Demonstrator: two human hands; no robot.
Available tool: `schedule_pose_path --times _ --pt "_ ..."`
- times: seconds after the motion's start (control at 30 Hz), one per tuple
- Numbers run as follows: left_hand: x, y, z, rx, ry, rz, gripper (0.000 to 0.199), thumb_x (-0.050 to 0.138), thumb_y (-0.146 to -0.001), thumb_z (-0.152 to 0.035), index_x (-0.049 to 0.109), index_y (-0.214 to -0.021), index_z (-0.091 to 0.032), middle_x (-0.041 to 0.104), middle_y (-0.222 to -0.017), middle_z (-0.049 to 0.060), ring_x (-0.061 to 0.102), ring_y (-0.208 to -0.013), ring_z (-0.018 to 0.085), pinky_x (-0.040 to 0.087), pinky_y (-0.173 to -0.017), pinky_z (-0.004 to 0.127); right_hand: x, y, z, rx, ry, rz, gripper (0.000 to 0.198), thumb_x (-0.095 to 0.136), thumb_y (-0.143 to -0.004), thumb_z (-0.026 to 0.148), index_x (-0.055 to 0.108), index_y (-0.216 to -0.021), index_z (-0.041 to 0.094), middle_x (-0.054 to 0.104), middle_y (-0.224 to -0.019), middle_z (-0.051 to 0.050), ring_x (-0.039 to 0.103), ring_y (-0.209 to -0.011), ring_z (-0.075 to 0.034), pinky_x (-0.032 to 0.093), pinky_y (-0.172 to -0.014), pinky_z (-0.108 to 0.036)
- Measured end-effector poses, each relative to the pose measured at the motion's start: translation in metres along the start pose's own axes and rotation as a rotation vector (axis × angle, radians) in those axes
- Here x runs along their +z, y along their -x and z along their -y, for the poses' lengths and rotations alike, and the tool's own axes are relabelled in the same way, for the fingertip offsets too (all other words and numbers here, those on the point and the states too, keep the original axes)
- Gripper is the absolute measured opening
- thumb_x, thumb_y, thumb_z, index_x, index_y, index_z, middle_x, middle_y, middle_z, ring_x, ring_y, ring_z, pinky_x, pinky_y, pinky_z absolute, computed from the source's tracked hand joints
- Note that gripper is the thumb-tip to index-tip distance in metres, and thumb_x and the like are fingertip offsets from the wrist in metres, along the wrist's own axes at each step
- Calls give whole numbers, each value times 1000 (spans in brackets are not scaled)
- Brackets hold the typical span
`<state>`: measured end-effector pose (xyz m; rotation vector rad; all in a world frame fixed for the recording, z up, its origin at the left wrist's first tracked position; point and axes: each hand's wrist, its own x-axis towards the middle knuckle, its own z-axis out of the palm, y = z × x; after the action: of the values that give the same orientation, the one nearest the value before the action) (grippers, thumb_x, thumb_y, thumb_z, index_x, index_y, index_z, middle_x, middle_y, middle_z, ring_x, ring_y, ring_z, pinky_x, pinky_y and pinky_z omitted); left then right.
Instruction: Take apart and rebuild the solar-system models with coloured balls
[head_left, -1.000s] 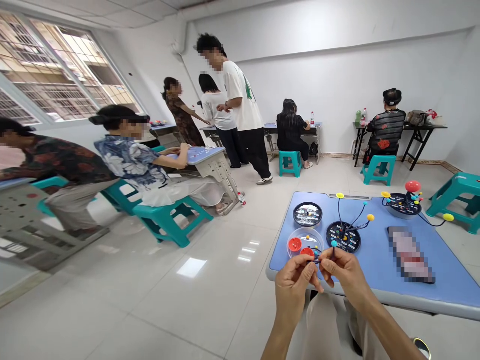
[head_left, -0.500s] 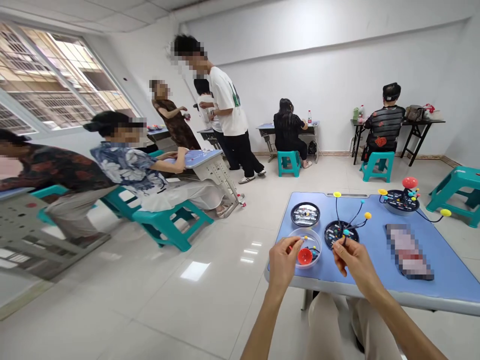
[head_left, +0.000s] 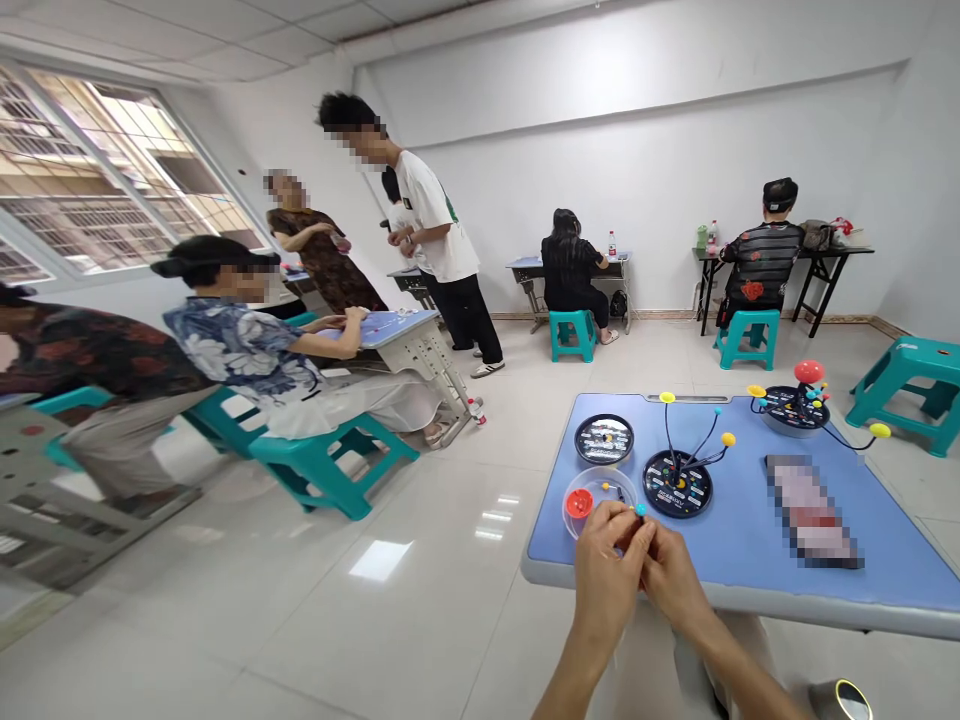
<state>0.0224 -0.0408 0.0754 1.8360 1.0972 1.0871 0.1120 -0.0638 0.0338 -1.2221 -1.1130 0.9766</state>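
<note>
My left hand [head_left: 606,570] and my right hand [head_left: 671,570] meet over the desk's front edge, fingertips pinched together. A small light-blue ball [head_left: 641,510] shows above the fingertips; its lower end is hidden. Just behind my left hand, a clear plastic bowl [head_left: 568,522] holds a red cup-shaped piece [head_left: 578,503] and some small coloured parts. Beyond my hands stands a round black base [head_left: 679,505] with printed labels and curved black arms tipped by yellow and blue balls. A second black disc [head_left: 604,440] lies flat behind the bowl.
A finished-looking model with a red ball [head_left: 809,372] stands at the desk's back right. A phone [head_left: 814,510] lies on the blue desk [head_left: 750,560]. A teal stool [head_left: 911,385] is beyond the right side. Several people sit or stand at other desks.
My right hand has moved left and down, bringing the light-blue ball to my left hand. Both hands now touch at the desk edge. The view has shifted slightly.
</note>
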Motion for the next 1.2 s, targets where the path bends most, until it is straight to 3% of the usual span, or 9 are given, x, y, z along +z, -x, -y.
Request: schedule_pose_path --times 0.07,0.2,0.3,0.4,0.47,0.6,0.83,1.13,1.2 --pt "3 5 -1 -17 76 -46 23 55 -85 -30 69 -70 -19 64 -85 5 62 -76 16 52 -71 28 0 6 1 -16 45 3 35 50 -85 50 50 -70 19 48 -55 4 37 -47 -9 30 -44 -22" --pt "-5 13 4 -52 104 -136 22 58 -83 -33 68 -69 -19 66 -80 4 61 -71 16 51 -68 26 -23 13 10 2 141 207 26 51 -87 41 60 -86 17 56 -62 2 46 -52 -11 38 -50 -23" --pt "-12 25 7 -117 78 -15 24 56 -84 -33 65 -68 -18 58 -59 -1 52 -55 13 44 -55 23 -46 13 18 -17 216 183 31 52 -89 44 62 -101 17 59 -70 0 51 -59 -13 41 -55 -24" --pt "-11 36 7 -145 71 165 31 53 -86 -34 59 -61 -17 49 -52 -3 42 -48 9 34 -46 21 -54 15 23 -111 288 246 31 49 -93 45 64 -91 18 61 -72 -1 52 -65 -14 41 -60 -24" --pt "-10 41 5 -147 62 226 36 51 -87 -36 53 -56 -17 45 -50 -4 39 -47 9 31 -46 20 -54 20 26 -170 375 289 33 46 -95 41 62 -78 18 61 -72 -1 52 -66 -13 40 -62 -24" --pt "-14 44 0 -147 58 284 37 49 -87 -35 46 -54 -18 42 -51 -4 37 -47 8 28 -46 21 -50 29 30 -184 489 352 27 48 -94 37 58 -78 18 59 -69 1 47 -61 -12 35 -59 -23" --pt "-35 44 -8 -168 94 419 36 49 -83 -29 41 -49 -18 36 -45 -5 34 -44 8 25 -45 22 -39 32 32 -144 349 337 38 48 -91 36 51 -58 17 42 -49 5 37 -48 -9 27 -49 -22" --pt "-62 37 -5 -233 106 557 34 49 -77 -23 41 -44 -19 34 -39 -5 33 -40 8 23 -44 23 -16 42 28 -230 365 292 41 48 -92 36 50 -56 19 43 -50 3 41 -51 -12 30 -53 -25" --pt "-63 34 -4 -206 85 503 36 49 -78 -23 40 -44 -19 33 -40 -5 32 -41 8 22 -44 23 -11 38 30 -195 332 266 41 46 -93 38 51 -57 19 44 -50 3 42 -50 -12 31 -52 -24"
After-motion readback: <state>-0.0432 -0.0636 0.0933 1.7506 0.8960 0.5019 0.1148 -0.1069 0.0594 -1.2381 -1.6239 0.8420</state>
